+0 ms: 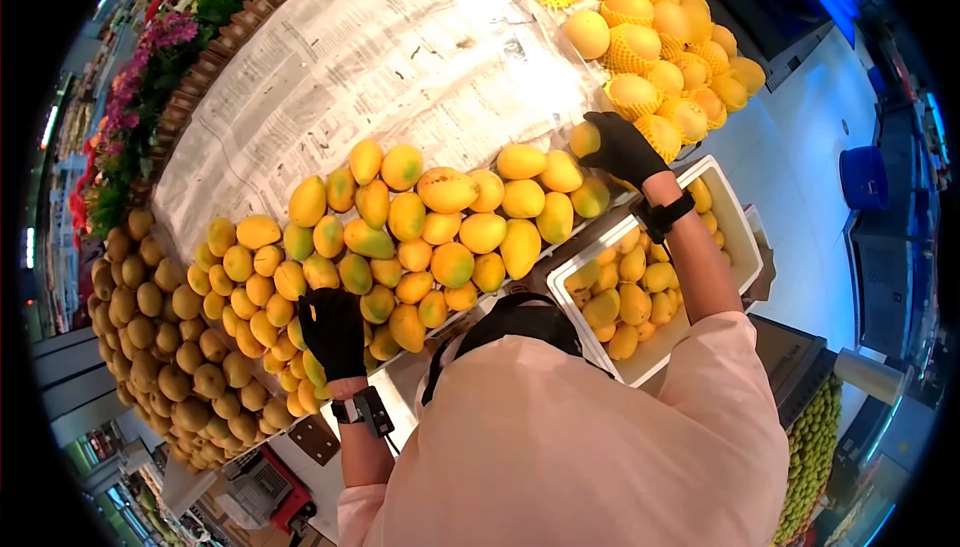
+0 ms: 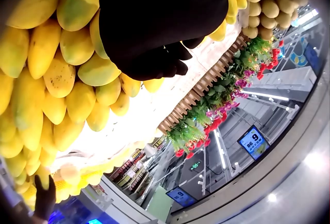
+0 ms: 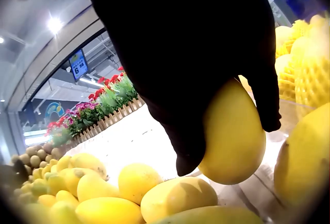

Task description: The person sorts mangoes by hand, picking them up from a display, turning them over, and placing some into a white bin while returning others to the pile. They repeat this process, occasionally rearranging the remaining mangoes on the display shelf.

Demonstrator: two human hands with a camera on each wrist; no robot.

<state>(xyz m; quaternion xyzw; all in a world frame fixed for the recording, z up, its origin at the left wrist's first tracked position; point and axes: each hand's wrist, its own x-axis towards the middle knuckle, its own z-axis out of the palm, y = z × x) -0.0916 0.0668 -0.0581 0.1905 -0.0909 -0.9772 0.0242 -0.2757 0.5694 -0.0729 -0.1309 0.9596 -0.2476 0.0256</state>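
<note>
Both hands wear black gloves. The right hand [image 1: 625,150] grips a yellow mango [image 1: 584,139] at the right end of the mango rows. In the right wrist view, the right hand [image 3: 191,54] has fingers and thumb round that mango [image 3: 233,134], just above the newspaper. My left hand [image 1: 335,332] is over the near left part of the mango pile [image 1: 452,264]; in the left wrist view the dark left hand [image 2: 154,28] has bent fingers beside the mangoes [image 2: 59,74], and whether it holds one is hidden.
A white box [image 1: 735,237] of mangoes stands at the near right. Netted yellow fruit [image 1: 632,95] is piled at the far right, brown fruit [image 1: 190,415] at the left. Newspaper [image 1: 330,77] covers the display behind the mangoes, bordered by a small wooden fence [image 1: 205,62] and flowers.
</note>
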